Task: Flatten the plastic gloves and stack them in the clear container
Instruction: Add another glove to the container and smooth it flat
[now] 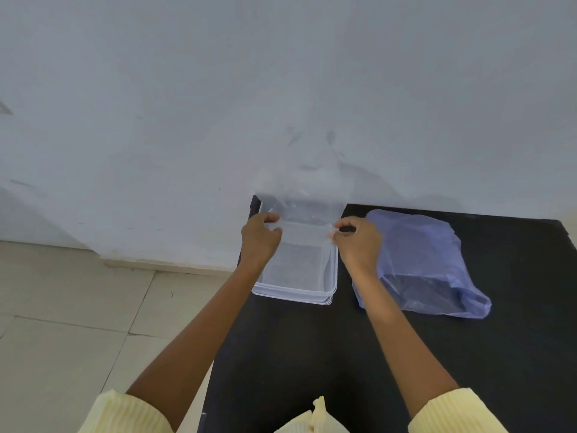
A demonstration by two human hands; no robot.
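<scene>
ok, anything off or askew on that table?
Mostly fine. The clear container sits at the table's far left corner, close to the edge. Both hands, left and right, hold a plastic glove stretched over it. The bluish plastic bag lies crumpled alongside.

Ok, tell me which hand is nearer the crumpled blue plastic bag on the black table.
Right. The right hand overlaps the crumpled blue plastic bag at its left edge; the left hand is across the clear rectangular plastic container, farther left.
</scene>
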